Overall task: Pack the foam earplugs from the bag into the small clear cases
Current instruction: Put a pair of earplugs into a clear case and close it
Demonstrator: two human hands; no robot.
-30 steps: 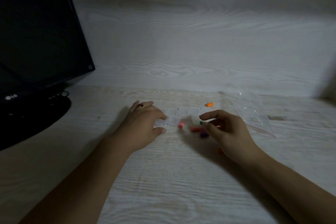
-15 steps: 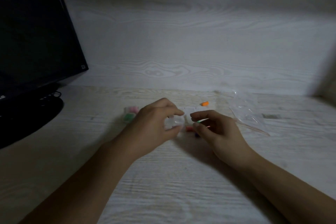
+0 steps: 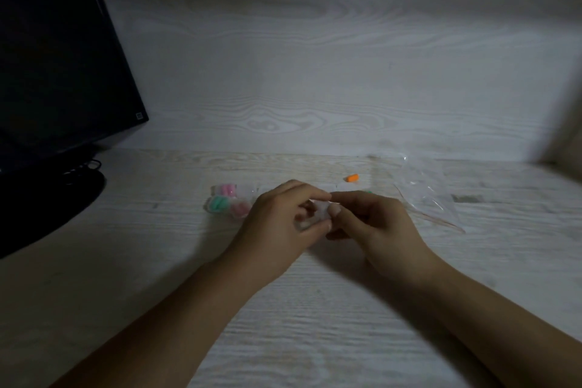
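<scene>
While both hands meet over the desk [image 3: 315,309], the left hand [image 3: 280,227] pinches a small clear case [image 3: 319,213] between thumb and fingers, and the right hand [image 3: 374,224] grips its other side. Filled cases [image 3: 228,203] sit just left of the hands. An orange earplug [image 3: 351,178] lies beyond them, bag [image 3: 422,195] to the right.

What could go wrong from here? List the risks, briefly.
1. Both hands, left hand and right hand, pinch one small clear case; it might slip or spill.
2. The loose orange earplug could roll away across the desk.
3. A forearm sweep might knock the filled cases.
</scene>
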